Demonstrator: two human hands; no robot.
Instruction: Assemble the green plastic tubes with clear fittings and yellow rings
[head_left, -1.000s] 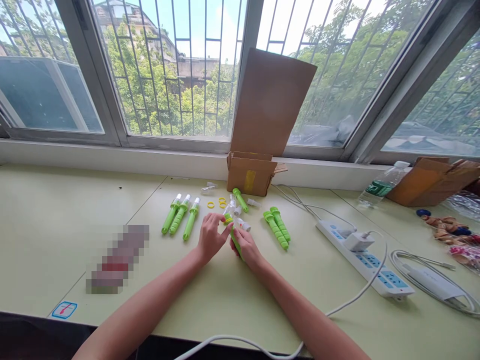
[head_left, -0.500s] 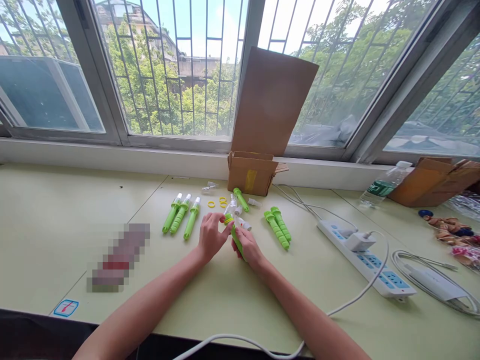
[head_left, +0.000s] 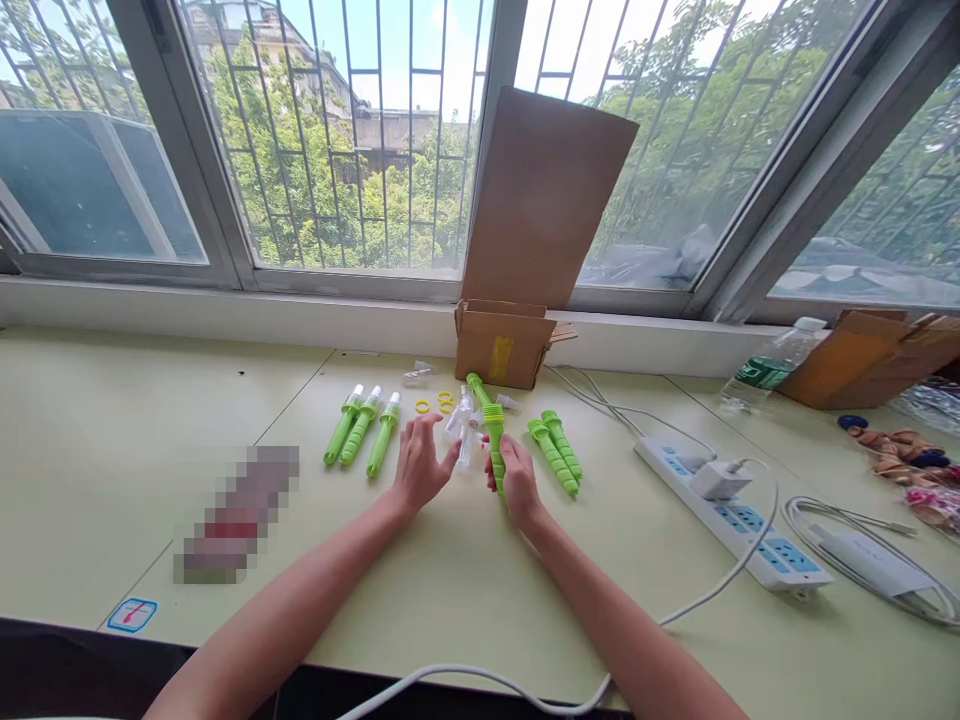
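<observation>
My right hand [head_left: 519, 482] is wrapped round a green ribbed plastic tube [head_left: 493, 430], held tilted with a yellow ring near its top. To its left, my left hand [head_left: 421, 462] holds nothing, its thumb and fingers apart. Clear plastic caps [head_left: 459, 415] lie just beyond both hands, partly overlapped by the held tube. Loose yellow rings [head_left: 423, 407] rest behind my left hand. Three green tubes with clear tops [head_left: 363, 430] lie on the left. On the right are two green tubes without clear tops [head_left: 555, 458], and another green tube [head_left: 475, 386] leans by the box.
An open cardboard box [head_left: 499, 345] stands against the window ledge. At right are a white power strip [head_left: 735, 520] with cables, a plastic bottle [head_left: 772, 365], a brown carton [head_left: 862, 360] and a coiled charger [head_left: 870, 565]. A white cable crosses the table's front edge.
My left hand has let go of the tube's top and moved slightly left, its fingers spreading. My right hand has shifted right with the tube, which now stands more upright.
</observation>
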